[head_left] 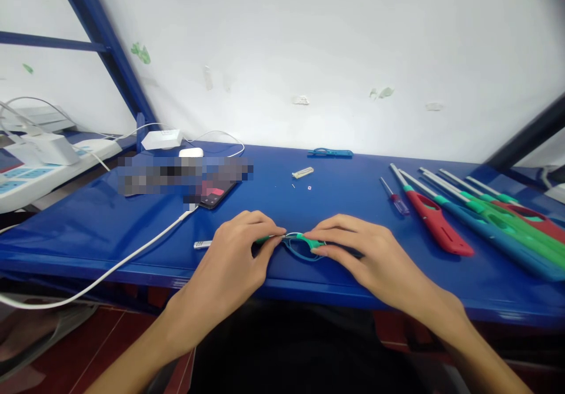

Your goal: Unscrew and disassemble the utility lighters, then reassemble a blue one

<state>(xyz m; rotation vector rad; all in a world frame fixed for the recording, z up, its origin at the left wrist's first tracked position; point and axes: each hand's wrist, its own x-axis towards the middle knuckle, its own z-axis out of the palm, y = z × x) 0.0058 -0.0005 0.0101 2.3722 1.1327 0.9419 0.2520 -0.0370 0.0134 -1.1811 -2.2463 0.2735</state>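
Observation:
An opened long-nozzle lighter [302, 257] with a blue handle lies at the table's front edge, between my hands. Its metal nozzle tip [202, 244] pokes out to the left, behind my left hand [241, 244]. Thumb and forefinger of that hand pinch the lighter at the nozzle end of the handle; any small part between them is too hidden to name. My right hand [368, 250] is closed on the handle end, its fingertips at a green trigger piece [312, 243]. The handle's far end is covered by this hand.
Farther back lie a blue handle shell [331, 153], a pale translucent part [302, 173] and tiny pieces [309, 187]. A screwdriver [397, 200] and several lighters [435, 220] rest at right. At left are a phone [218, 191], its white cable [145, 247] and a power strip [53, 173].

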